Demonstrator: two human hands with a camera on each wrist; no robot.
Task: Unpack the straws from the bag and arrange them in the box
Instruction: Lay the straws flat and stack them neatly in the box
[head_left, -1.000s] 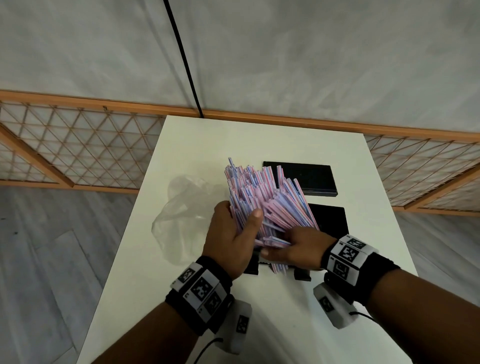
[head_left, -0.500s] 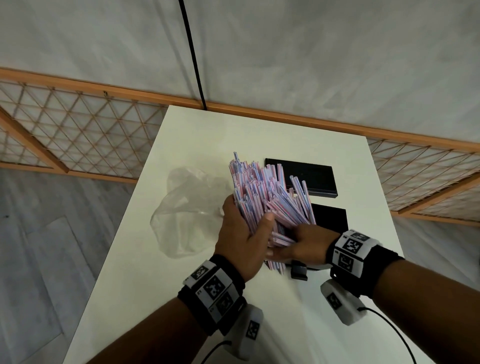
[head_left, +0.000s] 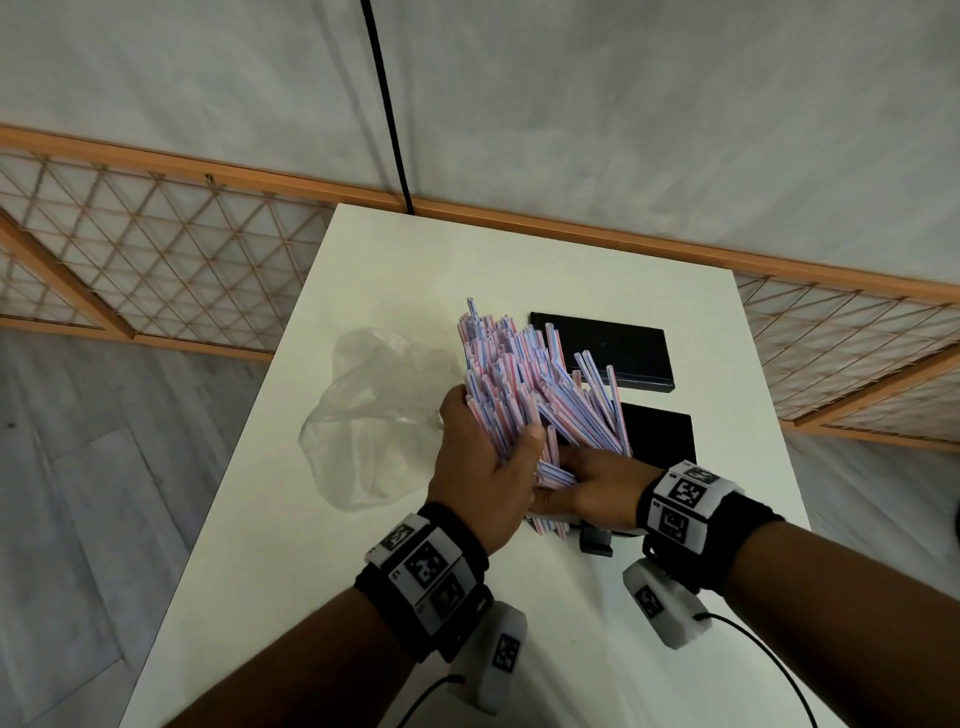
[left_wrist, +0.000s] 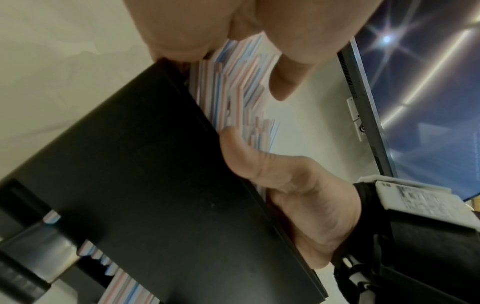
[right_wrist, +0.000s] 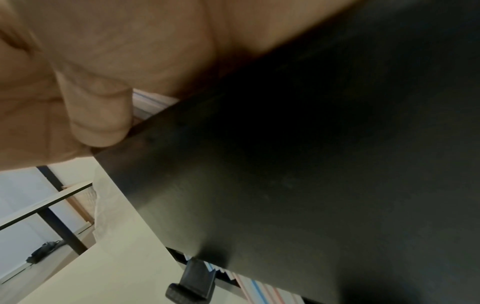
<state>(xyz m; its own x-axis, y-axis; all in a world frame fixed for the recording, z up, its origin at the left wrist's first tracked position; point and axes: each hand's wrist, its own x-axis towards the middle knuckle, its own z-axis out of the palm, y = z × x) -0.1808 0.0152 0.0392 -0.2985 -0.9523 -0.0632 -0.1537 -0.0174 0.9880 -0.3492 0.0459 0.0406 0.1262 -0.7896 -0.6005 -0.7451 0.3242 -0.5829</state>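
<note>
A thick bundle of pink, blue and white striped straws stands tilted and fanned out over the open black box. My left hand grips the bundle from the left, thumb across its front. My right hand curls round the straws' lower ends at the box's near end. In the left wrist view the right thumb lies on the straws beside the box wall. In the right wrist view a curled finger sits at the box's edge. The empty clear bag lies crumpled on the left.
The black lid lies flat behind the box on the white table. A small black foot sticks out at the box's near end. The table's right edge runs close to the box. A wooden lattice rail stands behind the table.
Both hands have kept their hold on the bundle over the box. The straws on the right side have fanned out a little more.
</note>
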